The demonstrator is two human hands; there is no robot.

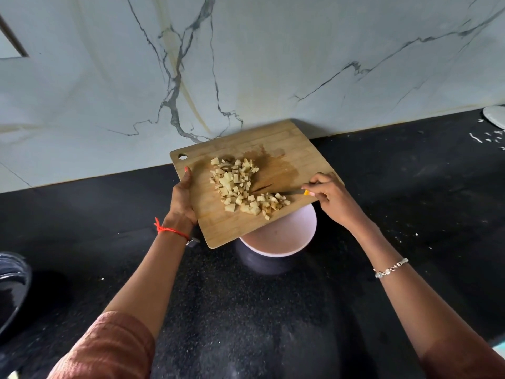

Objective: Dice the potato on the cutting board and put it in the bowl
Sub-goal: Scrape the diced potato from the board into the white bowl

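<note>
Left hand (181,203) grips the cutting board (218,231) at nine o'clock; right hand (330,198) holds the knife (289,191) against the diced potato (237,187) mid-board. Overtilting could scatter cubes past the bowl (276,239) at five o'clock

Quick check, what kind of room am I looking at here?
Probably a kitchen: black counter against a marble-look wall, diced potato on a cutting board over a bowl.

My left hand (181,201) grips the left edge of the cutting board (287,149), thumb on top, fingers hidden underneath. My right hand (332,199) holds the knife (293,191) by its handle, fingers curled round it. Both forearms are bare and extend forward, angled toward each other.
</note>
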